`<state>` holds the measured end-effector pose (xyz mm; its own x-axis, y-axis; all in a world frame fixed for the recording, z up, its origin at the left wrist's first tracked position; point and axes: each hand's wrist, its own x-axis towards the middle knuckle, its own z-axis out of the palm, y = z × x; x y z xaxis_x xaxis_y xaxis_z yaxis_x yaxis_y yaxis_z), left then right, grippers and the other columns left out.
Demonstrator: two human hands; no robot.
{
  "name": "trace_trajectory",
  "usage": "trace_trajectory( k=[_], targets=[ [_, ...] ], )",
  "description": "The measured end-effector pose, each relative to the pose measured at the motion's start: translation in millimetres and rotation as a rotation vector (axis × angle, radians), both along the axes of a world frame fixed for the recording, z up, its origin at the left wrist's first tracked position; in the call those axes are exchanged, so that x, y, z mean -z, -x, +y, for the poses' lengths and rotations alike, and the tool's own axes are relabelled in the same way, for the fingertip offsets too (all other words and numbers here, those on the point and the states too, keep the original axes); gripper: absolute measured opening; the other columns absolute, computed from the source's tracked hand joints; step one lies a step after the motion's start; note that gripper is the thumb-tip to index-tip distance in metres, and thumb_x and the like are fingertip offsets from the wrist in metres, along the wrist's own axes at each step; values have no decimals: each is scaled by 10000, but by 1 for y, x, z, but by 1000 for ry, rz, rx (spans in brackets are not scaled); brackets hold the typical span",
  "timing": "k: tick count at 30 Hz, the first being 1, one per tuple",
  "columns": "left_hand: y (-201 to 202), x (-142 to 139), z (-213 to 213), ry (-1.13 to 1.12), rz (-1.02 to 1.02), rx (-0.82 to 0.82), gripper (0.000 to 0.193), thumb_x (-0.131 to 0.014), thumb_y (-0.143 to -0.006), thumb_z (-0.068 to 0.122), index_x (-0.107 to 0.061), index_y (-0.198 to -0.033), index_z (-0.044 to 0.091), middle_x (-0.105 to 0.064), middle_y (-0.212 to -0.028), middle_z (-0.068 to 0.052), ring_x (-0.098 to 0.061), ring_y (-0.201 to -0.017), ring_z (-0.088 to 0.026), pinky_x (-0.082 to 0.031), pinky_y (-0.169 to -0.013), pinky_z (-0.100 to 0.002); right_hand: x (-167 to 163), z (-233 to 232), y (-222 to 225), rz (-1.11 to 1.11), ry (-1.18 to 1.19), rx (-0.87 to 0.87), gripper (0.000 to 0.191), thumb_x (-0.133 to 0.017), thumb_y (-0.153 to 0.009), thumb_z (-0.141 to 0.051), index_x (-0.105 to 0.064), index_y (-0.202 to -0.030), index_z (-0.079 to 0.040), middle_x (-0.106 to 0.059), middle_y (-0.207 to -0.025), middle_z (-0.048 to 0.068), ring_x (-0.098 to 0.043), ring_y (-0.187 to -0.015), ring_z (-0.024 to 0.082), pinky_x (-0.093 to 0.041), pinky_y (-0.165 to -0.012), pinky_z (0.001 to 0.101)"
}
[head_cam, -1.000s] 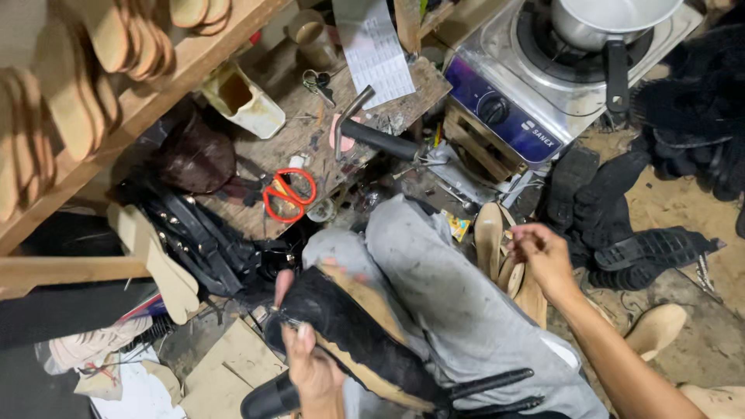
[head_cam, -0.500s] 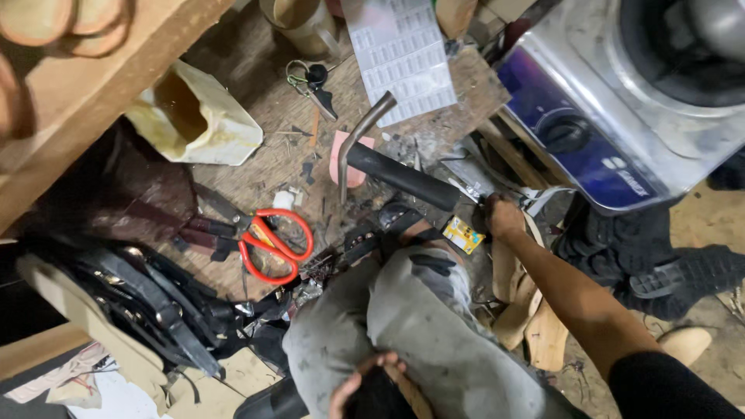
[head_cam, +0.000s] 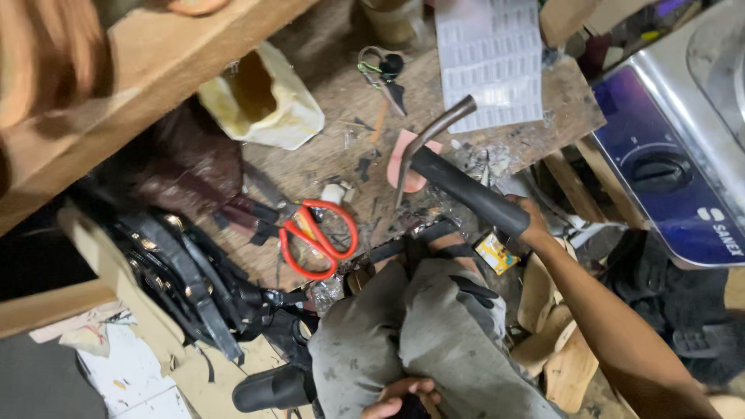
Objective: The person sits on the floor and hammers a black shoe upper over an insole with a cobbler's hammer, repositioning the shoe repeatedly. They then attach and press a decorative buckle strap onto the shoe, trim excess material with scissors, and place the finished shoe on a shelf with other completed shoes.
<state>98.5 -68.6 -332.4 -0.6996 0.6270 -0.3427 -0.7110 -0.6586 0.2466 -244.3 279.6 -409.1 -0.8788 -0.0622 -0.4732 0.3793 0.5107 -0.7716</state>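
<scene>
Gripping the black handle of the hammer (head_cam: 458, 182) over the cluttered workbench (head_cam: 326, 155), the right hand (head_cam: 531, 221) has it lifted, nothing struck yet; the left hand (head_cam: 400, 396) rests curled on the lap, its hold unclear.

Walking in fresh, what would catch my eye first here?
Probably the red-handled scissors lying open on the cluttered wooden worktop. Next, the right hand gripping the black handle of a curved metal tool beside them. The left hand rests low on the grey-trousered lap.
</scene>
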Motion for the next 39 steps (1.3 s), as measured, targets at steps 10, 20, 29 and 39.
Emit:
trace_trajectory(
  k=[10,20,29,39],
  targets=[
    [38,-26,36,107,-93,-163,508,-517,-927,303,-585,-1314,-20,-608,-1397,-221,-599,-1313,-363,-484,-1120,-448,-89,-75,46,-107,804,205,226,-684,-944,-153,-727,-1110,-5,-763,-1015,166,-724,-900,253,-557,-819,345],
    [41,-35,22,127,-220,-43,553,-551,-929,324,-618,-1366,-8,-685,-1289,-203,-663,-1146,-303,-524,-1040,-423,-100,-106,79,-86,853,162,238,-678,-965,-159,-700,-1148,-8,-744,-1052,171,-702,-912,248,-543,-826,350],
    [35,-18,35,115,10,-191,453,-514,-976,224,-561,-1343,-37,-598,-1409,-250,-634,-1290,-322,-485,-1129,-452,-95,-112,95,-97,849,134,250,-674,-984,-164,-676,-1182,-11,-726,-1085,175,-682,-924,244,-530,-832,355],
    [27,-9,46,-108,-218,-146,498,-459,-1000,134,-531,-1426,-114,-575,-1364,-323,-634,-1304,-334,-447,-1208,-430,-79,-108,98,-118,856,139,266,-668,-1005,-169,-650,-1220,-14,-707,-1122,180,-660,-937,240,-516,-839,360]
  ],
)
